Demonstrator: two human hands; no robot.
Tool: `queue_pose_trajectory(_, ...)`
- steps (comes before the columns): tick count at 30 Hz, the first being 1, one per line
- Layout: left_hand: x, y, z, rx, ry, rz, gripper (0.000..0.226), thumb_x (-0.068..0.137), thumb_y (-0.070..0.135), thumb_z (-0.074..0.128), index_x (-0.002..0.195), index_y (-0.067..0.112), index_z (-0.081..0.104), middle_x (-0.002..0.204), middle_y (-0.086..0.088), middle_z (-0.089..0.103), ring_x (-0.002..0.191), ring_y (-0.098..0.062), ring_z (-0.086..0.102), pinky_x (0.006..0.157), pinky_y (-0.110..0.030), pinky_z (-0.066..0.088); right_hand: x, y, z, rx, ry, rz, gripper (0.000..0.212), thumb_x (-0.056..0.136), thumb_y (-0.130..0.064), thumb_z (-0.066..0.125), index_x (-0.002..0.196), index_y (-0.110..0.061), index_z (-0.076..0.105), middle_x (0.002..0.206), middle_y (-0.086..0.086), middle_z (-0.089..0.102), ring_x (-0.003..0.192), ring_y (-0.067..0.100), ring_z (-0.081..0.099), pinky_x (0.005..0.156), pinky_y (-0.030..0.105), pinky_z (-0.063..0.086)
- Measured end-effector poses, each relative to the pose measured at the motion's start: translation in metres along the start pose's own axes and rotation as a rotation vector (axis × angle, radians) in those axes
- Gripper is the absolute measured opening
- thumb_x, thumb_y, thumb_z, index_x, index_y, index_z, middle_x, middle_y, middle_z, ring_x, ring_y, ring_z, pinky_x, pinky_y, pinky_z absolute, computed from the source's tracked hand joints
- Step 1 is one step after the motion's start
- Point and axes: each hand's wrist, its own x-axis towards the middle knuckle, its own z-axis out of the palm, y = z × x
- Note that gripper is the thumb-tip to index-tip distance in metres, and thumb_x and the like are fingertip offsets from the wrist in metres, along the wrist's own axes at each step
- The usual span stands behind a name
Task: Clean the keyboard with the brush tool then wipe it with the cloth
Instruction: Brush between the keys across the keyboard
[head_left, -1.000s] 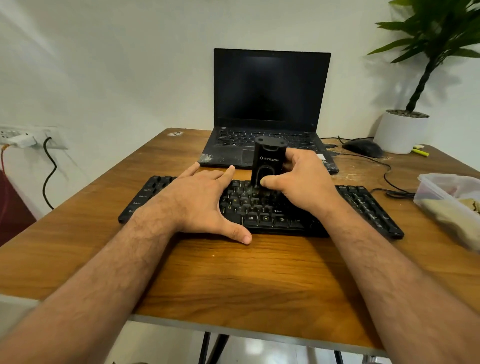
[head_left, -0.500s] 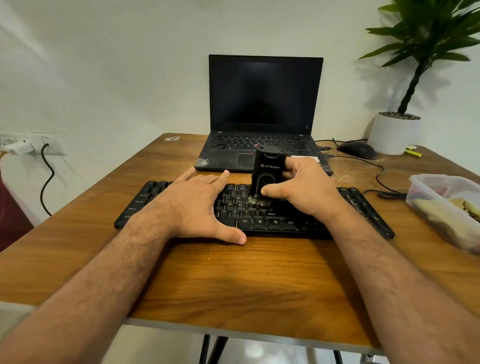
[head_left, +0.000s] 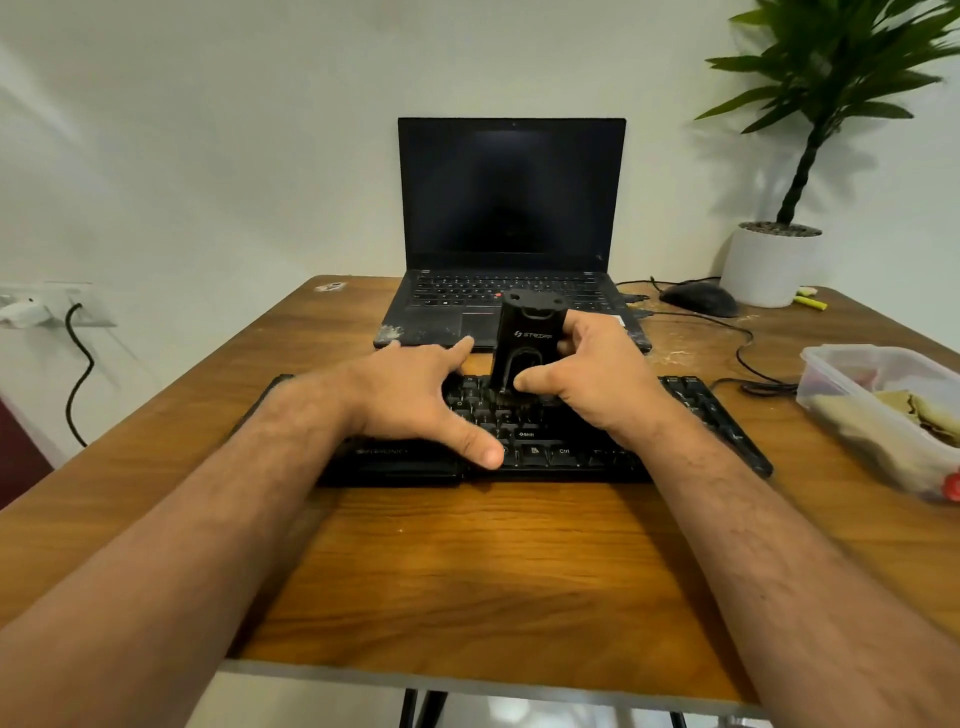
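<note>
Right hand (head_left: 597, 384) wraps the brush tool (head_left: 527, 345), thumb across the front low down, fingers curled round the far side; the tool stands upright with its bottom end on the keys near the middle of the keyboard (head_left: 550, 447). Black body, "STRIFF" printed on the front face, flat cap on top. Bristles themselves not resolvable, just dark against dark keys. Left hand (head_left: 421, 400) lies flat and spread on the left half of the keyboard, fingers straight, thumb out over the front edge, index tip close to the tool's left side; gripping nothing. Keyboard is black, lying across the wooden desk (head_left: 483, 571) parallel to the near edge, Shift and Ctrl legends readable between the two hands. Behind it, just apart, an open black laptop (head_left: 511, 208) with a dark screen and pale grime on its front left corner. Right of the laptop a black mouse (head_left: 698, 299) with its cable trailing over the desk toward the keyboard's right end. White pot with a green plant (head_left: 774, 260) in the back right corner, a yellow marker (head_left: 810, 302) beside it. Clear plastic container (head_left: 878, 410) at the right edge holds beige cloth-like material (head_left: 857, 421); can't confirm what it is. Wall socket with a white plug (head_left: 26, 312) and black cord at far left.
</note>
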Motion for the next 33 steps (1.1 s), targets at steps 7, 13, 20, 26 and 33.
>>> queue_pose_trajectory(7, 0.017, 0.02, 0.007, 0.043, -0.01, 0.056, 0.164, 0.028, 0.09, 0.075, 0.162, 0.025, 0.006, 0.163, 0.007, 0.032, 0.147, -0.016, 0.033, 0.126, -0.04, 0.019, 0.007, 0.018, -0.021, 0.059, 0.051, 0.073, 0.047, 0.07, -0.002, 0.084, 0.105, -0.03, 0.07, 0.097, -0.004, 0.078, 0.093, 0.017, 0.075, 0.088, 0.05, 0.058)
queue_pose_trajectory(13, 0.011, 0.007, 0.017, 0.098, 0.045, 0.032, 0.165, 0.028, 0.098, 0.065, 0.162, 0.024, 0.004, 0.167, 0.006, 0.019, 0.152, -0.019, 0.022, 0.126, -0.042, 0.015, 0.01, 0.012, -0.013, -0.162, 0.112, 0.048, 0.05, 0.077, -0.012, 0.083, 0.123, -0.024, 0.066, 0.109, -0.007, 0.072, 0.1, 0.011, 0.067, 0.073, 0.02, 0.051)
queue_pose_trajectory(20, 0.009, 0.005, 0.016, -0.022, 0.055, 0.044, 0.142, 0.026, 0.093, 0.071, 0.151, 0.033, 0.037, 0.143, 0.013, 0.046, 0.13, -0.011, 0.046, 0.113, -0.044, 0.041, 0.005, 0.01, -0.019, -0.19, 0.057, 0.051, 0.046, 0.074, -0.012, 0.084, 0.116, -0.026, 0.07, 0.1, -0.011, 0.073, 0.091, 0.006, 0.069, 0.081, 0.029, 0.057)
queue_pose_trajectory(26, 0.008, 0.009, 0.018, -0.046, 0.063, 0.053, 0.132, 0.026, 0.09, 0.072, 0.144, 0.037, 0.043, 0.131, 0.015, 0.049, 0.122, -0.01, 0.049, 0.11, -0.043, 0.044, -0.003, 0.012, -0.029, -0.141, 0.006, 0.063, 0.042, 0.071, -0.011, 0.086, 0.107, -0.029, 0.074, 0.093, -0.01, 0.078, 0.087, 0.006, 0.074, 0.087, 0.037, 0.059)
queue_pose_trajectory(33, 0.009, 0.007, 0.015, -0.004, 0.063, 0.044, 0.141, 0.022, 0.096, 0.067, 0.147, 0.036, 0.041, 0.133, 0.015, 0.049, 0.122, -0.011, 0.048, 0.11, -0.043, 0.043, -0.014, 0.005, -0.039, -0.143, -0.091, 0.07, 0.042, 0.073, -0.006, 0.084, 0.106, -0.03, 0.074, 0.092, -0.013, 0.078, 0.086, 0.004, 0.074, 0.087, 0.034, 0.058)
